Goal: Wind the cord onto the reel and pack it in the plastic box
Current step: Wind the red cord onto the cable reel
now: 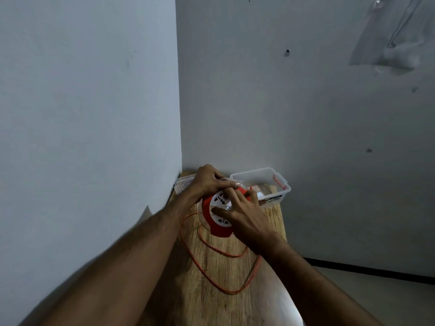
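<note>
While two grey walls meeting in a corner fill most of the view, a narrow wooden table [219, 290] is seen running from 6 o'clock up to that corner. Both bare forearms are stretched forward over it, the left entering from 7 o'clock and the right from 5 o'clock, and they converge just below the centre.

At the far end of the table, against the wall at 12 o'clock from the hands, a clear plastic box [263, 178] is set, open at the top, with a red latch on its 3 o'clock end. A printed label is visible on its near side, but its writing is too small to be read. A clear lid or second tray [183, 184] is partly hidden behind the left wrist.

An orange cord [211, 277] is laid in loose loops on the table at 6 o'clock from the reel, mostly unwound.

A red reel [220, 215] with a white socket face is held just in front of the box, tilted toward the camera. No brand can be made out on the face.

The left hand [208, 182] is curled over the reel's far rim, gripping it, thumb extended toward 3 o'clock. The right hand [240, 215] is laid on the socket face with fingers spread and bent at the tips, pressing on it rather than clasping it.
</note>
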`<state>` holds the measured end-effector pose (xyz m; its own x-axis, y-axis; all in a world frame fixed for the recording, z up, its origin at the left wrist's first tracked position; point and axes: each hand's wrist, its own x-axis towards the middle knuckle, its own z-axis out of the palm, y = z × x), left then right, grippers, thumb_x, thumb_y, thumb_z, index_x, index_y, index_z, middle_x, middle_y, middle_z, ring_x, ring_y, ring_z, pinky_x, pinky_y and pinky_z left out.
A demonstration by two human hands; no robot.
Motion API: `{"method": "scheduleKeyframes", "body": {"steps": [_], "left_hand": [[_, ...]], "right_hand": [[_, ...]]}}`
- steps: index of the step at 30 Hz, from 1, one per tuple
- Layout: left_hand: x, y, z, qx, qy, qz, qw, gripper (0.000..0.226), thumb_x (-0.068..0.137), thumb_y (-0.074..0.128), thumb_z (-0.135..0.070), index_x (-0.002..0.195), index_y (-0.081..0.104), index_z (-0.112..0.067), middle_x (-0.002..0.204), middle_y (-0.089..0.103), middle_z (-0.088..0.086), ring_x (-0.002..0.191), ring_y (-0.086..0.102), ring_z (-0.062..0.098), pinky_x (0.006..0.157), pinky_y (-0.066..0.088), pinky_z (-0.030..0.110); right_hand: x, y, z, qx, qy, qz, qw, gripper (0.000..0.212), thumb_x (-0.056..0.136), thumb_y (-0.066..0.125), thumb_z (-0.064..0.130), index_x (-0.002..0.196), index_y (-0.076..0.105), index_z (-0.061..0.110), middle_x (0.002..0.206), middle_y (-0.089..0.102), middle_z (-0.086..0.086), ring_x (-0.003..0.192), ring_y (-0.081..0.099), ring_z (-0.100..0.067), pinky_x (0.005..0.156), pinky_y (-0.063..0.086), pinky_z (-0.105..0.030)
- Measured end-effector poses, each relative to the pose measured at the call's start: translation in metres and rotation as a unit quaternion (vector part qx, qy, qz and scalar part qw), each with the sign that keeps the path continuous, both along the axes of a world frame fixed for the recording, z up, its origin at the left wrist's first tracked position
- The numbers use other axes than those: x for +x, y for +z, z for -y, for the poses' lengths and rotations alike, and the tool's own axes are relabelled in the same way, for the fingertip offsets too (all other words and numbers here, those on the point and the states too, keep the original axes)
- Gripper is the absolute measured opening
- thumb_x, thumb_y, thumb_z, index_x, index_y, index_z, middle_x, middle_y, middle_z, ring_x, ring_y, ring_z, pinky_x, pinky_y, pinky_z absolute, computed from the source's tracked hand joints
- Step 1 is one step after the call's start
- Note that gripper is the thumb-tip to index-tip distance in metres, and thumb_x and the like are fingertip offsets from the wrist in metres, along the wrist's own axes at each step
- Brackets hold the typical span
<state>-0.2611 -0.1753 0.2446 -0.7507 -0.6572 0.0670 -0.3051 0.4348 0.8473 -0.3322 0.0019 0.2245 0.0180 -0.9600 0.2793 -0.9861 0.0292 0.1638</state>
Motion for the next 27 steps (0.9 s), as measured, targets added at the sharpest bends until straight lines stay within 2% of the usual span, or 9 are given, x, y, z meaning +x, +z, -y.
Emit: {"method": "scheduleKeyframes", "body": {"steps": [7,11,13,16,18,20,22,25,27], "left_hand": [[-0.002,0.001,-0.003,-0.035,0.015,-0.014,0.999,0.036,0.073,0.089,-0.044,0.08,0.083,-0.009,0.071,0.078,0.005,0.063,0.074,0.02,0.059,0.058,0.036],[-0.002,0.004,-0.004,-0.023,0.018,-0.021,0.999,0.043,0.068,0.089,-0.054,0.083,0.084,-0.014,0.075,0.079,0.003,0.067,0.076,0.019,0.064,0.063,0.034],[-0.002,0.004,-0.006,-0.015,0.033,-0.023,0.999,0.042,0.07,0.088,-0.054,0.085,0.084,-0.015,0.076,0.08,0.0,0.063,0.076,0.014,0.063,0.064,0.03],[-0.005,0.002,-0.009,-0.019,0.045,-0.032,0.998,0.044,0.069,0.088,-0.055,0.079,0.083,-0.012,0.071,0.078,0.001,0.062,0.075,0.019,0.062,0.063,0.034],[-0.007,-0.002,-0.009,-0.032,0.04,-0.035,0.998,0.047,0.066,0.088,-0.058,0.073,0.082,-0.011,0.066,0.076,0.003,0.061,0.074,0.024,0.057,0.061,0.038],[-0.009,-0.009,-0.008,-0.049,0.035,-0.044,0.997,0.053,0.062,0.086,-0.065,0.065,0.079,-0.012,0.061,0.073,0.004,0.056,0.071,0.023,0.053,0.057,0.042],[-0.011,-0.015,-0.01,-0.062,0.033,-0.053,0.996,0.052,0.059,0.085,-0.067,0.063,0.079,-0.016,0.057,0.071,-0.001,0.052,0.066,0.015,0.051,0.055,0.041],[-0.014,-0.019,-0.013,-0.069,0.03,-0.045,0.996,0.052,0.061,0.084,-0.068,0.074,0.083,-0.018,0.065,0.075,-0.005,0.058,0.071,0.012,0.055,0.059,0.034],[-0.013,-0.02,-0.012,-0.063,0.03,-0.044,0.997,0.052,0.063,0.084,-0.068,0.076,0.084,-0.017,0.066,0.075,-0.005,0.059,0.071,0.013,0.056,0.059,0.032]], "right_hand": [[-0.002,-0.003,0.01,-0.052,-0.044,0.021,0.997,0.077,0.067,0.078,0.064,0.132,0.059,0.03,0.14,0.049,-0.015,0.124,0.054,-0.034,0.098,0.043,-0.048],[0.005,-0.009,0.015,-0.125,-0.089,0.127,0.98,0.066,0.067,0.084,0.051,0.124,0.067,0.022,0.119,0.07,-0.009,0.108,0.067,-0.029,0.095,0.054,-0.051],[0.011,-0.012,0.017,-0.155,-0.145,0.219,0.952,0.059,0.074,0.081,0.047,0.124,0.066,0.02,0.11,0.075,-0.005,0.097,0.072,-0.023,0.09,0.059,-0.047],[0.027,-0.011,0.019,-0.226,-0.228,0.358,0.877,0.055,0.077,0.079,0.049,0.122,0.066,0.021,0.105,0.073,0.005,0.089,0.069,-0.011,0.076,0.057,-0.023],[0.038,-0.011,0.021,-0.272,-0.283,0.459,0.797,0.058,0.074,0.085,0.045,0.121,0.065,0.018,0.107,0.067,0.007,0.094,0.065,-0.009,0.069,0.045,-0.01],[0.046,-0.011,0.025,-0.288,-0.347,0.563,0.693,0.063,0.072,0.088,0.043,0.123,0.063,0.015,0.115,0.067,0.0,0.104,0.066,-0.017,0.07,0.049,-0.015],[0.05,-0.008,0.032,-0.282,-0.41,0.676,0.544,0.062,0.072,0.089,0.041,0.118,0.061,0.01,0.114,0.066,-0.005,0.105,0.066,-0.024,0.077,0.058,-0.033],[0.042,-0.008,0.049,-0.302,-0.428,0.814,0.249,0.071,0.068,0.091,0.042,0.113,0.051,0.006,0.11,0.06,-0.01,0.099,0.064,-0.03,0.081,0.059,-0.046],[0.033,-0.019,0.057,-0.302,-0.387,0.856,0.163,0.085,0.062,0.093,0.043,0.126,0.051,0.007,0.117,0.063,-0.014,0.099,0.068,-0.033,0.08,0.059,-0.049]]}}
